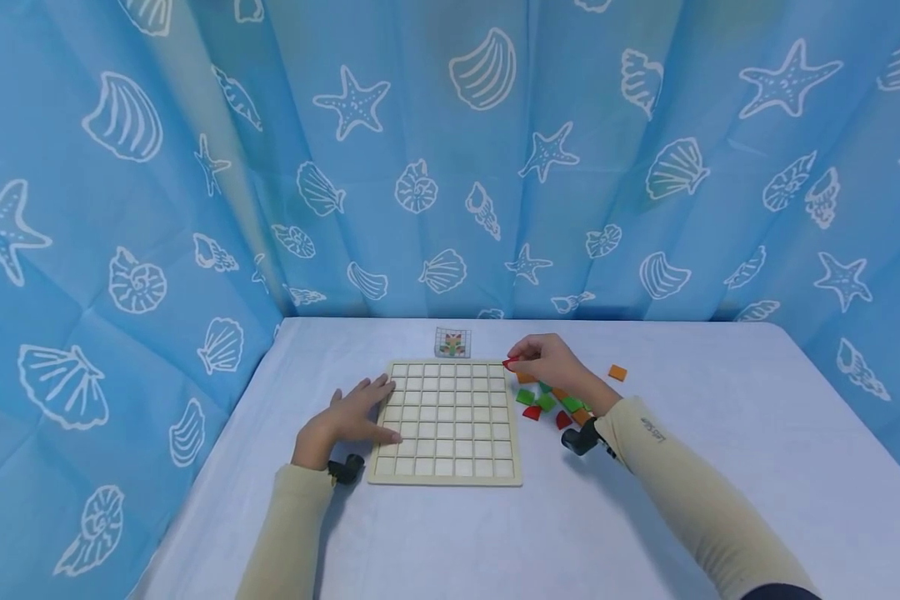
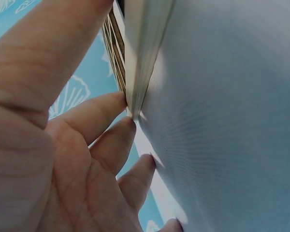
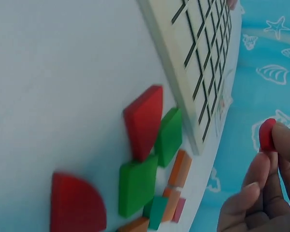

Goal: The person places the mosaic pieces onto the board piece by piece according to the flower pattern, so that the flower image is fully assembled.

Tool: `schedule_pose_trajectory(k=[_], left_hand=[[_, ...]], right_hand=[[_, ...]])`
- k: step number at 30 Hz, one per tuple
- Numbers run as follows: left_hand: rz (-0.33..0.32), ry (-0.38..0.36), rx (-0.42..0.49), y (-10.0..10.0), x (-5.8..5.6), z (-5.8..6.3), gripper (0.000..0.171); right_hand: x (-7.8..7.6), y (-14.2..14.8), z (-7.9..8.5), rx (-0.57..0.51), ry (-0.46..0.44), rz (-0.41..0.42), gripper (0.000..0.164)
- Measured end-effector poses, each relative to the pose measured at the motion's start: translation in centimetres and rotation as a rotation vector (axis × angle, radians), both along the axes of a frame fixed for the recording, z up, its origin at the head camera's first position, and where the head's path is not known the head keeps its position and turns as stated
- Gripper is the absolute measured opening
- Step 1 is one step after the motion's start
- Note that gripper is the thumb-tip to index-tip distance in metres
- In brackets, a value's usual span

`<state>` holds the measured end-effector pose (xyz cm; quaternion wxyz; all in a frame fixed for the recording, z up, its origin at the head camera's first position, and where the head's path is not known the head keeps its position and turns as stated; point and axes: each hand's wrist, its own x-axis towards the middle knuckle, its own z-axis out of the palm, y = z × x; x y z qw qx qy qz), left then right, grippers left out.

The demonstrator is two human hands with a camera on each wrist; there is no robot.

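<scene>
A pale wooden grid board (image 1: 450, 481) lies flat on the white table, its square cells bare. My left hand (image 1: 348, 414) rests on the board's left edge with fingers spread; in the left wrist view the fingertips (image 2: 117, 99) meet the board's side. Between thumb and fingers, my right hand (image 1: 551, 364) pinches a small red tile (image 1: 510, 363) at the board's far right corner. The right wrist view shows this red tile (image 3: 267, 135) held up off the table. Below that hand lies a loose pile of tiles, among them a green tile (image 1: 525, 397) and a red quarter-round tile (image 3: 77, 203).
A small picture card (image 1: 452, 342) with a coloured pattern on a grid lies just beyond the board. One orange tile (image 1: 617, 372) sits apart, right of the pile. A blue shell-patterned curtain (image 1: 450, 167) hangs behind the table (image 1: 720, 392) and along its sides.
</scene>
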<state>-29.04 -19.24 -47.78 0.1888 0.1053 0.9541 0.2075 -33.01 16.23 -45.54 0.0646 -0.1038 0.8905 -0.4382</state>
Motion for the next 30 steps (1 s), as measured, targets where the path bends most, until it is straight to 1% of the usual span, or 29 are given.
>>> schedule_pose_trajectory(k=[4,7,9,12,16,20,25,30], left_hand=[[0.001,-0.003,0.002,0.0,0.1,0.0,0.102],[0.003,0.000,0.004,0.0,0.1,0.1,0.102],[0.005,0.002,0.006,0.0,0.1,0.1,0.102],[0.004,0.004,0.007,-0.1,0.1,0.1,0.102],[-0.001,-0.001,0.009,-0.1,0.2,0.2,0.101],[-0.001,0.001,0.006,0.0,0.1,0.3,0.102],[-0.001,0.006,0.003,0.0,0.0,0.4,0.101],[0.005,-0.011,0.003,0.0,0.0,0.2,0.101]], right_hand=[[0.0,-0.7,-0.3,-0.064,-0.048,0.004,0.028],[0.0,-1.2,-0.5,-0.113,-0.097,0.005,0.036],[0.0,-1.5,-0.7,-0.130,-0.110,0.010,0.039],[-0.1,-2.0,-0.8,-0.150,-0.121,0.010,0.038],[-0.1,-2.4,-0.8,-0.132,-0.124,-0.002,0.032],[0.0,-2.6,-0.6,-0.098,-0.125,-0.006,0.031],[-0.2,-2.9,-0.7,-0.056,-0.105,-0.018,0.029],[-0.5,-3.6,-1.1,-0.013,-0.086,-0.001,0.026]])
